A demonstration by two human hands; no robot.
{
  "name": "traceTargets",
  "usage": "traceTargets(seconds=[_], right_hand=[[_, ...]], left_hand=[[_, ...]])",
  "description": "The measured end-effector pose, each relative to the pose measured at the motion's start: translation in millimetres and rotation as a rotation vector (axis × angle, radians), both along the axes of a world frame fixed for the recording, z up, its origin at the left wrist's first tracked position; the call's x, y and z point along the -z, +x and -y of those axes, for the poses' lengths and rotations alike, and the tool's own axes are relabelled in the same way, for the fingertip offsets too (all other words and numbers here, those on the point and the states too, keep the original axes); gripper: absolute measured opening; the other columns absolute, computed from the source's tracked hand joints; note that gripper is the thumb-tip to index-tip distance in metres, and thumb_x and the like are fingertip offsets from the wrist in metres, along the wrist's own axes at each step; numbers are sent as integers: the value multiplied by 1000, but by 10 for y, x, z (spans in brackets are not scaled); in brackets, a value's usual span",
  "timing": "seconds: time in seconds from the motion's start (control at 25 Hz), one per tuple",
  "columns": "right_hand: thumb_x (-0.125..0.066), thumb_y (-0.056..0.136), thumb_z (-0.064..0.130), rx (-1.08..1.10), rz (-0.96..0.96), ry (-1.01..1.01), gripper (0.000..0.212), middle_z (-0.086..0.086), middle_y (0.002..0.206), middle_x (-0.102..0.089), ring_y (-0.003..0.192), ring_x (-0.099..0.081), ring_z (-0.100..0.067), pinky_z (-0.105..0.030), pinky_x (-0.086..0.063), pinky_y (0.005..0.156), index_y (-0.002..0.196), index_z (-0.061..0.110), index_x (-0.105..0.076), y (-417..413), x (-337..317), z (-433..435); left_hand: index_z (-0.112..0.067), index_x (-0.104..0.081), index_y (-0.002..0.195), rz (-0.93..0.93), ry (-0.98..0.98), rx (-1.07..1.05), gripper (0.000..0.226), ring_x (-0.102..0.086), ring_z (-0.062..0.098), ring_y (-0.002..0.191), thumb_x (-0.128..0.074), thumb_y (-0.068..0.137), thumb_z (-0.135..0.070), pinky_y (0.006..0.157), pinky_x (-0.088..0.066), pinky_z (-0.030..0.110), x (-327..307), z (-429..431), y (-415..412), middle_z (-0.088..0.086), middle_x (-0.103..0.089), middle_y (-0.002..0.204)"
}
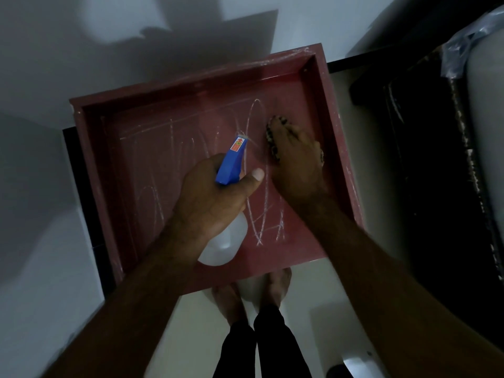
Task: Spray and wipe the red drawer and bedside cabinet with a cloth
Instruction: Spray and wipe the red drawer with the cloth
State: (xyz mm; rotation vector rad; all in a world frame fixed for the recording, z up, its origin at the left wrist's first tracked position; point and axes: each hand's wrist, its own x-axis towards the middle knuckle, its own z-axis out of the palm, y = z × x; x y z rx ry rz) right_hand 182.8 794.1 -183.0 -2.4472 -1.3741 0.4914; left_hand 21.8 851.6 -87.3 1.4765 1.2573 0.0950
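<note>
The red drawer (169,148) lies open-side up below me, its floor streaked with white chalky lines. My left hand (210,197) grips a white spray bottle (226,241) with a blue trigger head, nozzle pointing at the drawer floor; a faint mist shows near the nozzle. My right hand (297,159) presses a dark patterned cloth (272,143) flat on the drawer floor near its right wall. Most of the cloth is hidden under the hand. The bedside cabinet is not clearly visible.
A white wall (81,64) rises behind and to the left of the drawer. A dark piece of furniture (425,159) with a plastic-wrapped pale item stands at the right. My bare feet (253,293) stand on a pale floor just below the drawer.
</note>
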Motion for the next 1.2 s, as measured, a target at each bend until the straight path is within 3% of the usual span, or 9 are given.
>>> traceTargets(seconds=[0.12, 0.28, 0.48, 0.6, 0.68, 0.76, 0.92, 1.08, 1.2], right_hand=[[-71, 76, -10, -21, 11, -2, 91, -10, 153, -53, 143, -46, -29, -50, -42, 113, 158, 14, -40, 85, 12, 199], [-71, 76, -3, 174, -35, -26, 94, -11, 156, -48, 137, -48, -37, -51, -42, 110, 160, 22, -37, -44, 14, 320], [-70, 71, -11, -15, -20, 77, 89, -13, 149, -57, 137, -52, -33, -53, -45, 109, 154, 12, -47, -147, -20, 559], [-75, 75, -5, 125, -5, 62, 87, -13, 149, -57, 134, -55, -33, -48, -43, 108, 155, 14, -46, -85, 4, 720], [-71, 79, -2, 209, -46, -1, 90, -9, 155, -50, 134, -51, -33, -42, -39, 108, 159, 23, -39, -179, 23, 764], [-69, 78, 0, 176, -60, -23, 93, -5, 158, -46, 137, -48, -32, -45, -39, 109, 160, 28, -36, -326, 29, 809], [-73, 78, -1, 2, -13, 42, 84, -10, 150, -57, 138, -50, -30, -52, -43, 108, 156, 16, -44, -298, 29, 978], [-69, 77, -3, 229, 2, 65, 82, -18, 145, -59, 132, -55, -36, -52, -43, 108, 154, 14, -47, -282, 11, 1096], [-70, 83, 4, 204, -20, 76, 75, -16, 146, -58, 133, -53, -33, -52, -45, 106, 153, 16, -49, -474, 0, 1109]], left_hand=[[-20, -52, 74, 5, -13, -16, 35, -68, 30, 70, -72, 91, -43, 59, -48, 17, -14, 47, -14, 8, -64, 63], [-11, -55, 79, -16, 10, -2, 38, -69, 30, 70, -72, 91, -44, 57, -49, 15, -5, 107, -48, 18, -67, 70], [-4, -58, 86, -16, 17, 12, 43, -69, 35, 73, -73, 91, -43, 68, -54, 34, -14, 198, -82, 21, -66, 72], [-4, -59, 85, -1, 13, 9, 41, -70, 37, 72, -74, 90, -43, 74, -57, 42, -30, 246, -98, 20, -66, 71], [-3, -60, 85, -21, 35, 42, 44, -69, 34, 71, -72, 90, -45, 73, -57, 39, -30, 280, -108, 20, -67, 72], [-6, -58, 83, -47, 26, 43, 43, -69, 30, 70, -72, 90, -46, 65, -53, 31, -29, 317, -119, 19, -67, 73], [-11, -57, 82, -74, 6, 37, 40, -62, 15, 59, -71, 90, -47, 61, -45, 22, -22, 389, -150, 15, -67, 71], [0, -60, 82, -53, 32, 68, 47, -58, 9, 54, -72, 91, -44, 55, -48, 14, -24, 434, -207, 18, -67, 72], [2, -60, 83, -54, 22, 76, 47, -59, 10, 55, -72, 92, -43, 54, -46, 12, -41, 458, -244, 20, -67, 74]])
